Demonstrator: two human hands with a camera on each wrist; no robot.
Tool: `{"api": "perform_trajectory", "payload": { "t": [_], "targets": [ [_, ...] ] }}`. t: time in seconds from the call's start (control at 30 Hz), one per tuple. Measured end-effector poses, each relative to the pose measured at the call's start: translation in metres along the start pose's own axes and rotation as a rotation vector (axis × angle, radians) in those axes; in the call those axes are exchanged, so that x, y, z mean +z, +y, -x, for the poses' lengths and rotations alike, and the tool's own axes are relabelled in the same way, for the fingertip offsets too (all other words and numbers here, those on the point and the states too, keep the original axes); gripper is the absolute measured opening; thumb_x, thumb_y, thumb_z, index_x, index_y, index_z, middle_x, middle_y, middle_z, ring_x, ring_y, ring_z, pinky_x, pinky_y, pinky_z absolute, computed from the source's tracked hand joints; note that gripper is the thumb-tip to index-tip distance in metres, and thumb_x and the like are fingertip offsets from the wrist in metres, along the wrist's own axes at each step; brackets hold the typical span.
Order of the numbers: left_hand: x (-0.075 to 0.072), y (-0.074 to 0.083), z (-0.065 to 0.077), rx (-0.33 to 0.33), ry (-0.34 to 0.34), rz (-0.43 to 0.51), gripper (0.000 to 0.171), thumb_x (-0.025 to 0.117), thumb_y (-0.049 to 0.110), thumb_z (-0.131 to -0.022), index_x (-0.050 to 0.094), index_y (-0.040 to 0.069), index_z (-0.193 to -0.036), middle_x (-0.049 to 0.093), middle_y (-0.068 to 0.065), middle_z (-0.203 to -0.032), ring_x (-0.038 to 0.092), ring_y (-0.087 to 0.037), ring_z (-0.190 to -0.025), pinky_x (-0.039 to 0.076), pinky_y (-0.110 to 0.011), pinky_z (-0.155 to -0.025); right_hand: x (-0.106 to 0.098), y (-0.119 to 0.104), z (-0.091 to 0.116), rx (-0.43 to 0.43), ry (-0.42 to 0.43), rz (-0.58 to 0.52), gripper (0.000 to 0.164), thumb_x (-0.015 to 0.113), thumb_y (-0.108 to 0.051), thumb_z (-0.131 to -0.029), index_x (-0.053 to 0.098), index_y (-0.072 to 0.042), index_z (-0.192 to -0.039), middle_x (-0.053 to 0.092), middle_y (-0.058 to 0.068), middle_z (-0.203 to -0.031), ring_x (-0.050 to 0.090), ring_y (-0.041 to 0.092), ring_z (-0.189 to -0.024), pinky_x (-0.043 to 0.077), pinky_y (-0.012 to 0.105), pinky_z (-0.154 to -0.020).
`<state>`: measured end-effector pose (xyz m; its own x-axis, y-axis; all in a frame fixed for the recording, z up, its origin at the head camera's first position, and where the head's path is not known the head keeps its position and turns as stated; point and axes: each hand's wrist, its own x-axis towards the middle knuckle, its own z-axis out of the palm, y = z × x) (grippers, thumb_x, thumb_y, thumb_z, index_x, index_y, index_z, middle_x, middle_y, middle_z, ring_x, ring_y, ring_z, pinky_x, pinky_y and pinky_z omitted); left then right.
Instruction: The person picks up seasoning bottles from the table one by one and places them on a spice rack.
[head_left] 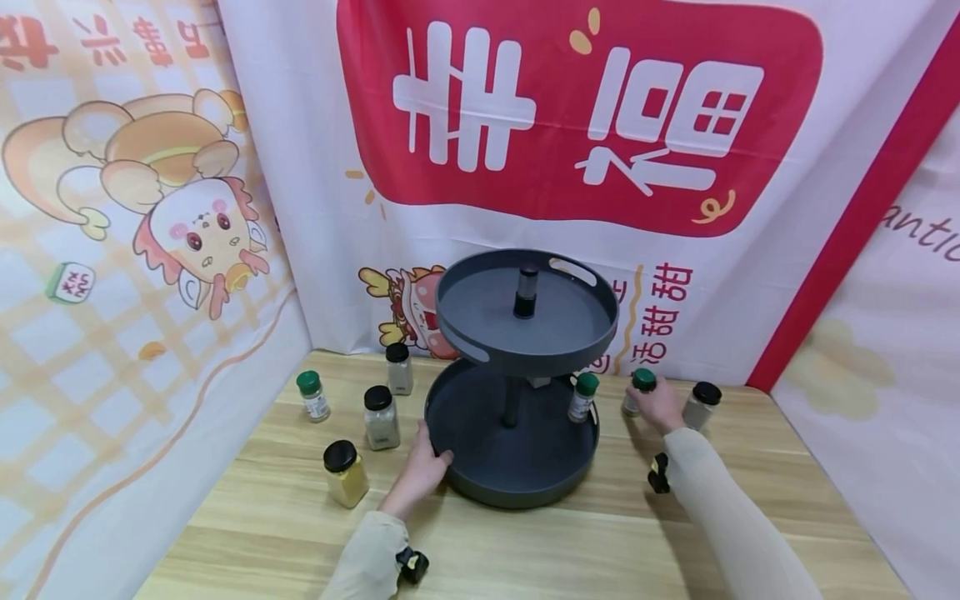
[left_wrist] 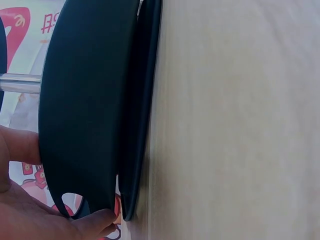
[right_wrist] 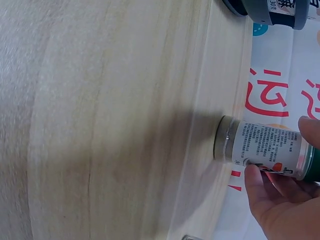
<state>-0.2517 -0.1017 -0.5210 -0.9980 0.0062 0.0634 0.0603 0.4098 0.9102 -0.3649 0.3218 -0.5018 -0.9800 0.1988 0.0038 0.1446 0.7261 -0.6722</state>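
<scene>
A dark grey two-tier round turntable tray point(head_left: 517, 492) stands on the table. At the left edge of its lower tier, my left hand point(head_left: 422, 473) holds the rim; in the left wrist view the thumb and fingers point(left_wrist: 95, 222) lie against the wall beside a handle cutout. To the right of the tray, my right hand point(head_left: 662, 406) grips a spice jar with a green cap point(head_left: 643, 380). The right wrist view shows that jar's white printed label point(right_wrist: 267, 147), with its base at or just above the table. Another green-capped jar point(head_left: 582, 398) stands on the lower tier.
Left of the tray stand a green-capped jar point(head_left: 313, 398), two black-capped jars point(head_left: 382, 427) and a jar of yellow powder point(head_left: 347, 485). One more black-capped jar point(head_left: 701, 408) is just right of my right hand. Printed cloths point(head_left: 300, 167) hang behind and beside the table.
</scene>
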Motion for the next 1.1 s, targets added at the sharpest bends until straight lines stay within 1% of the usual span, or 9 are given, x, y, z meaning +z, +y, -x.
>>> {"api": "perform_trajectory", "payload": {
  "t": [0.13, 0.27, 0.4, 0.5, 0.6, 0.73, 0.83, 0.97, 1.1],
  "targets": [
    [0.000, -0.001, -0.001, 0.007, 0.007, 0.002, 0.081, 0.056, -0.001, -0.085, 0.002, -0.016, -0.143, 0.011, -0.040, -0.145, 0.014, -0.049, -0.135, 0.015, -0.056, -0.109, 0.004, 0.002, -0.002, 0.002, 0.022, -0.046, 0.055, 0.057, -0.033, -0.093, 0.043, 0.009, -0.126, 0.050, 0.032, -0.122, 0.049, 0.044, -0.113, 0.043, 0.054, -0.092],
    [0.000, -0.002, -0.003, 0.019, 0.030, 0.012, 0.080, 0.057, -0.003, -0.081, 0.007, -0.017, -0.143, 0.012, -0.039, -0.146, 0.015, -0.048, -0.135, 0.016, -0.055, -0.109, 0.012, 0.004, -0.005, 0.004, 0.055, -0.148, 0.047, 0.060, -0.026, -0.092, 0.049, 0.007, -0.124, 0.052, 0.030, -0.125, 0.050, 0.042, -0.115, 0.042, 0.052, -0.095],
    [-0.001, -0.003, -0.007, 0.051, 0.063, 0.039, 0.074, 0.056, -0.006, -0.077, 0.019, -0.018, -0.140, 0.024, -0.040, -0.141, 0.024, -0.049, -0.132, 0.022, -0.055, -0.108, 0.017, 0.005, -0.005, 0.032, 0.069, -0.184, 0.047, 0.060, -0.025, -0.092, 0.048, 0.005, -0.126, 0.049, 0.031, -0.128, 0.047, 0.043, -0.118, 0.038, 0.052, -0.099],
    [-0.002, -0.002, -0.010, 0.058, 0.062, 0.069, 0.062, 0.052, -0.007, -0.081, 0.027, -0.017, -0.137, 0.034, -0.038, -0.136, 0.031, -0.048, -0.128, 0.026, -0.056, -0.105, 0.019, 0.007, -0.006, 0.035, 0.074, -0.175, 0.045, 0.060, -0.024, -0.091, 0.049, 0.005, -0.125, 0.049, 0.031, -0.128, 0.047, 0.043, -0.118, 0.037, 0.053, -0.099],
    [-0.004, -0.002, -0.013, 0.026, 0.046, 0.096, 0.051, 0.046, -0.005, -0.088, 0.030, -0.014, -0.136, 0.037, -0.035, -0.136, 0.033, -0.047, -0.128, 0.026, -0.055, -0.105, 0.019, 0.009, -0.006, 0.027, 0.062, -0.179, 0.045, 0.060, -0.025, -0.092, 0.049, 0.003, -0.125, 0.049, 0.030, -0.128, 0.047, 0.042, -0.119, 0.038, 0.053, -0.099],
    [-0.006, -0.002, -0.019, -0.031, 0.018, 0.127, 0.048, 0.042, 0.000, -0.094, 0.028, -0.014, -0.138, 0.034, -0.034, -0.139, 0.031, -0.046, -0.130, 0.025, -0.054, -0.107, 0.017, 0.011, -0.004, 0.028, 0.036, -0.200, 0.048, 0.058, -0.026, -0.093, 0.047, 0.002, -0.130, 0.047, 0.030, -0.131, 0.045, 0.043, -0.121, 0.037, 0.053, -0.100],
    [-0.007, -0.004, -0.024, -0.048, 0.004, 0.169, 0.046, 0.041, 0.002, -0.096, 0.028, -0.014, -0.137, 0.033, -0.035, -0.139, 0.030, -0.046, -0.130, 0.024, -0.054, -0.107, 0.016, 0.010, -0.002, 0.033, 0.023, -0.217, 0.048, 0.058, -0.026, -0.093, 0.045, 0.001, -0.131, 0.045, 0.030, -0.133, 0.043, 0.043, -0.122, 0.036, 0.053, -0.101],
    [-0.008, -0.004, -0.030, -0.052, 0.014, 0.197, 0.043, 0.038, 0.003, -0.097, 0.029, -0.014, -0.136, 0.034, -0.036, -0.138, 0.030, -0.046, -0.130, 0.023, -0.053, -0.108, 0.015, 0.009, 0.000, -0.003, 0.015, -0.214, 0.045, 0.057, -0.024, -0.094, 0.047, 0.002, -0.129, 0.045, 0.031, -0.133, 0.044, 0.044, -0.121, 0.037, 0.053, -0.099],
    [-0.011, -0.004, -0.035, -0.065, 0.034, 0.178, 0.044, 0.036, 0.003, -0.097, 0.028, -0.012, -0.137, 0.033, -0.035, -0.139, 0.028, -0.046, -0.131, 0.021, -0.053, -0.109, 0.014, 0.007, 0.004, -0.032, 0.004, -0.177, 0.044, 0.056, -0.025, -0.095, 0.048, 0.004, -0.127, 0.048, 0.031, -0.130, 0.047, 0.043, -0.119, 0.040, 0.053, -0.097]
  ]
}}
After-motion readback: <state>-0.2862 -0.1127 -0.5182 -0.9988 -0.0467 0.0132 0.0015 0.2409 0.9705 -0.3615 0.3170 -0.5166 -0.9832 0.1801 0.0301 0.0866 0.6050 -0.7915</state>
